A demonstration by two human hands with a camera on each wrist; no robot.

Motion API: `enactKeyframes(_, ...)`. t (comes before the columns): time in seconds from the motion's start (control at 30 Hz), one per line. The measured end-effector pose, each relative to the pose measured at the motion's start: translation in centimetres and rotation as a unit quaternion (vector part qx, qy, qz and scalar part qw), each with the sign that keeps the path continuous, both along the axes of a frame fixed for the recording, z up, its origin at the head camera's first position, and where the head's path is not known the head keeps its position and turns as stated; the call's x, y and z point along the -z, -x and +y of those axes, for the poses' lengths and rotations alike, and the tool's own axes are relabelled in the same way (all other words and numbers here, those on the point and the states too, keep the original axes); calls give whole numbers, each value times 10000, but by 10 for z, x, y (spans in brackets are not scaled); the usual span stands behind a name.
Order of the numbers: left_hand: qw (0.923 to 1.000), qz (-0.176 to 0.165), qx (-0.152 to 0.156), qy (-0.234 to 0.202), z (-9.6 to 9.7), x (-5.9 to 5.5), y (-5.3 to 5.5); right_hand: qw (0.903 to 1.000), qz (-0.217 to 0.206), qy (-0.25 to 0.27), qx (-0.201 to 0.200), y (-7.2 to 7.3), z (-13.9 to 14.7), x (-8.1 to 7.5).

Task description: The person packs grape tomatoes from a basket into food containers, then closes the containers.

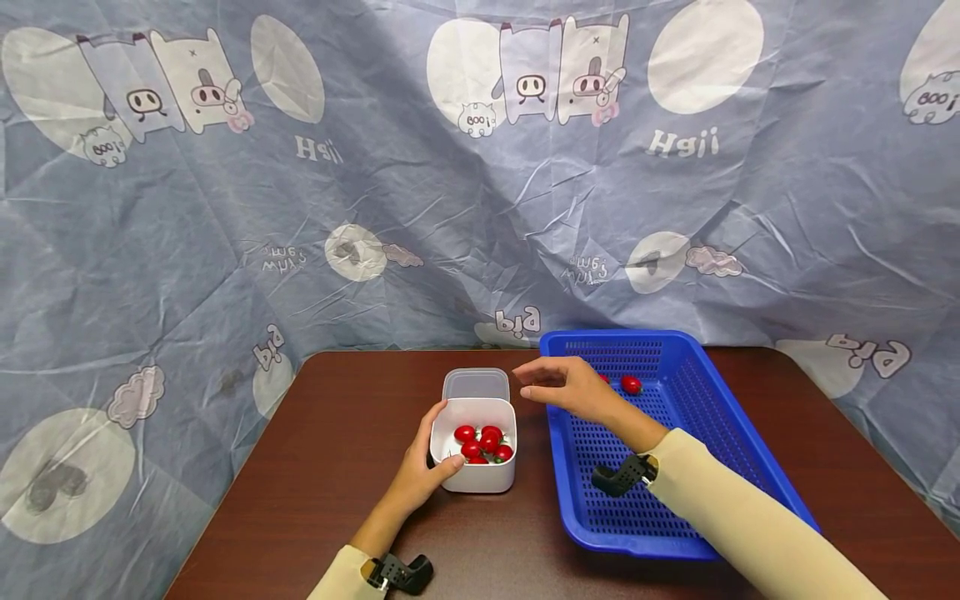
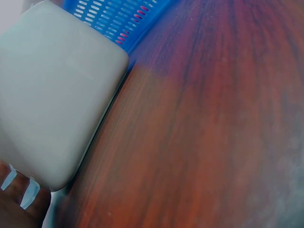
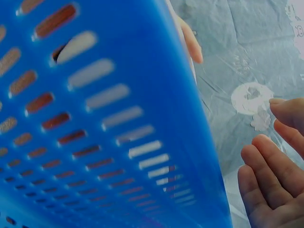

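My left hand (image 1: 420, 462) grips a white square container (image 1: 480, 479) at its left side, with the thumb over the front rim. Several red cherry tomatoes (image 1: 489, 442) lie inside it, some with green stems. Directly behind the container is a translucent lid (image 1: 476, 383). My right hand (image 1: 573, 390) hovers over the left rim of a blue perforated basket (image 1: 564, 500), its loosely bent fingers pointing toward the container. In the right wrist view, nothing shows between those fingers (image 3: 266, 183). The left wrist view has the container's smooth wall (image 2: 57, 90) close up.
In the far part of the basket lies a red cherry tomato (image 1: 632, 384), and another is partly hidden by my right hand. Both containers stand on a dark brown wooden table (image 1: 330, 433). A grey-blue printed cloth (image 1: 420, 192) hangs behind the table.
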State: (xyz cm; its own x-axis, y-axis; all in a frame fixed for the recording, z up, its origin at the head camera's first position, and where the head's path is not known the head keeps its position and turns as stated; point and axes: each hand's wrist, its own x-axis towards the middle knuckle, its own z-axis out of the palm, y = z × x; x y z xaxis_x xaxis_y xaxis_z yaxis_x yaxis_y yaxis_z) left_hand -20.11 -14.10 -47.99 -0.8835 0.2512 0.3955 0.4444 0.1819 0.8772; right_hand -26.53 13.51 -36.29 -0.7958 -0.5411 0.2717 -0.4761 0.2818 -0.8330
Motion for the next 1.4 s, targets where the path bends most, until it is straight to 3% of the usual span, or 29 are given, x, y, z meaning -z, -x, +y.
enactKeyframes(0.4, 10000, -84, -30, -25, -1, 1, 0, 9983, 159, -98, 551, 11, 20, -6)
enactKeyframes(0.67, 10000, -41, -54, -10, -1, 2, 0, 9961, 119, 52, 868, 48, 40, 25)
enactKeyframes(0.8, 10000, -17, -35, -20, -2, 3, 1, 9942, 153, -24, 1067, 60, 50, 34)
enactKeyframes(1.13, 9999, -114, -20, -12, -1, 2, 1, 9867, -47, -465, 1559, 74, 71, 53)
enactKeyframes(1.4, 9999, -97, -33, -5, 0, 3, 1, 9772, -27, -1064, 1836, 77, 81, 60)
